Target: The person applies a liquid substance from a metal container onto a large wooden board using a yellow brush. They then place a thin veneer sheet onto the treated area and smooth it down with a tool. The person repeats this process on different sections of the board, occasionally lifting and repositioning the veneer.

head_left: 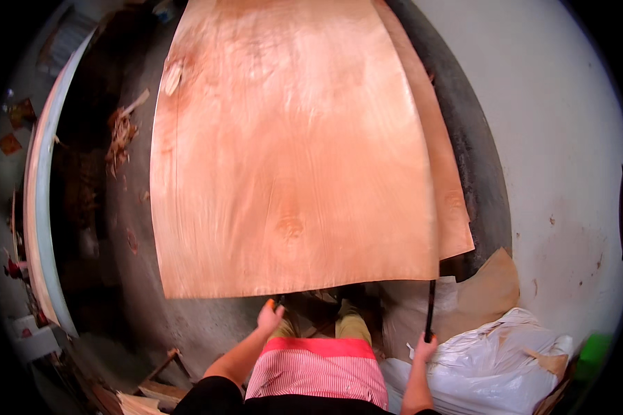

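Note:
A large, thin sheet of wood veneer (291,166) stretches away in front of me, its near edge at about the height of my hands in the picture. My right hand (426,348) is closed around a slim black rod (431,311) that runs up to the sheet's near right corner. Just below the near edge, left of the middle, my left hand (270,317) is closed on a short dark piece, probably a similar rod, mostly hidden by the sheet. Orange shows at the fingertips. A second veneer sheet (453,207) sticks out from under the first on the right.
A white wall (554,138) rises on the right. White plastic sheeting (491,360) and brown paper-like sheets (488,283) lie near my right hand. Wood scraps (121,135) litter the grey floor (135,228) at left. Farther left stands a long pale-edged stack (45,180).

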Demonstrator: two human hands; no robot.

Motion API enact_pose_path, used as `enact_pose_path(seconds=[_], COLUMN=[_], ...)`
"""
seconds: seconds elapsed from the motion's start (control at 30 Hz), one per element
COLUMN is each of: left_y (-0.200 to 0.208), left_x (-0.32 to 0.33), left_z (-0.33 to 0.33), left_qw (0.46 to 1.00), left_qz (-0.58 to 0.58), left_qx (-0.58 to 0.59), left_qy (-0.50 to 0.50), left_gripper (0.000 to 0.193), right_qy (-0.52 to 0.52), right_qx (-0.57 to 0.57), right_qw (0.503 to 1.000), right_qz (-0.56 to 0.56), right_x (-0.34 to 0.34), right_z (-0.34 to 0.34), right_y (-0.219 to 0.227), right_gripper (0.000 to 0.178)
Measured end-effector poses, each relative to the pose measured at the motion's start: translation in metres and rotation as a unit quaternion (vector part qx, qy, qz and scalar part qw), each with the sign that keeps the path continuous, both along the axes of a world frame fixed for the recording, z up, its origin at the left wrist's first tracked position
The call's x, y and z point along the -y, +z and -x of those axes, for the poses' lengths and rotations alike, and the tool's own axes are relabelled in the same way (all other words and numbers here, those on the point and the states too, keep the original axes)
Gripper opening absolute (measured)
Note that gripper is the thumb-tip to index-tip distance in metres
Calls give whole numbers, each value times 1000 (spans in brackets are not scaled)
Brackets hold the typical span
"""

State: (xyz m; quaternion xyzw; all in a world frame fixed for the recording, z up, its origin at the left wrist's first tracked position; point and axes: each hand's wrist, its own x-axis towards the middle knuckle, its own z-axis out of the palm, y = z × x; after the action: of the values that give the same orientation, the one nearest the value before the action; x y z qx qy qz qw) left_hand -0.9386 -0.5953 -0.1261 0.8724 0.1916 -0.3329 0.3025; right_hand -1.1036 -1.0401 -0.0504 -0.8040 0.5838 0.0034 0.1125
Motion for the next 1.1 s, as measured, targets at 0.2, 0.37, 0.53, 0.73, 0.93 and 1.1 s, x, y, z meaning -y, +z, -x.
enact_pose_path(seconds=[0.2, 0.37, 0.53, 0.73, 0.93, 1.1], left_y=[53, 74, 94, 109, 133, 152], left_x=[71, 78, 45, -26, -118, -215], left_z=[-7, -27, -42, -40, -29, 11], left_qw=[989, 992, 996, 997, 995, 996], left_qz=[81, 65, 26, 32, 72, 72], left_qx=[-80, -25, -4, 17, 37, 44], left_qy=[-95, -109, -87, -62, -53, -30], left_gripper=[55, 54, 52, 49, 51, 51], right_qy=[33, 55, 103, 178, 163, 214], right_qx=[-24, 18, 101, 120, 191, 80], right_qw=[996, 989, 982, 973, 957, 940], right_qz=[78, 136, 123, 81, -142, -253], right_x=[77, 108, 86, -3, -113, -203], right_z=[32, 7, -32, -51, -48, -59], right_y=[74, 113, 115, 117, 126, 146], right_gripper=[26, 21, 21, 32, 33, 33])
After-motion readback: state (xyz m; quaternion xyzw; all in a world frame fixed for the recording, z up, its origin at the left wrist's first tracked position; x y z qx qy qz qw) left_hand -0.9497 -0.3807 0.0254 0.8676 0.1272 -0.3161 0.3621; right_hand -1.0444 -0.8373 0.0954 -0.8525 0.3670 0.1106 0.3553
